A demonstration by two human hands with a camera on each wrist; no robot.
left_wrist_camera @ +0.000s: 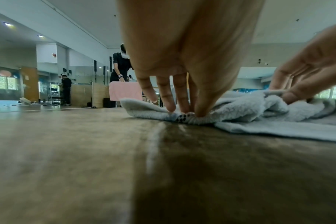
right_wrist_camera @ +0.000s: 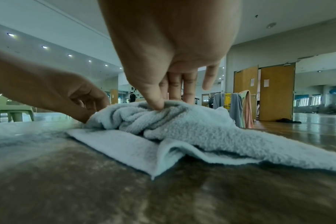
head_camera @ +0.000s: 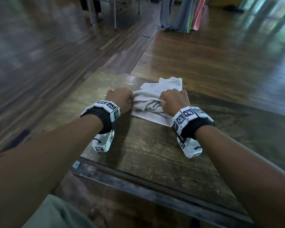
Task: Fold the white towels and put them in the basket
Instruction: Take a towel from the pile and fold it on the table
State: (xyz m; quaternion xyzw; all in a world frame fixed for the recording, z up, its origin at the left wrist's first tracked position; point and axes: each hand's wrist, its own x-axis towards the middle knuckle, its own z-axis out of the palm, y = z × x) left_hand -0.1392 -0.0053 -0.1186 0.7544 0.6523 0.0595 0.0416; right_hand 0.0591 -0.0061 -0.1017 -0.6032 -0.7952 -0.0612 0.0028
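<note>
Dark wood tabletop point(head_camera: 146, 145) carries a white towel point(head_camera: 163, 86), crumpled in the middle, w/ flat part near the person. Left hand point(head_camera: 120, 99) pinches the towel's left edge, thumb and fingers closed on the cloth. Right hand point(head_camera: 174, 101) pinches a bunched fold on top, grip also closed on it. Yellow basket point(right_wrist_camera: 228, 100) stands far behind, draped w/ grey and pink cloths.

Both wrists: black strap point(head_camera: 104, 120) carrying white camera blocks point(head_camera: 104, 143) with black square markers; grey-green trouser leg point(head_camera: 56, 214) below the left block.
</note>
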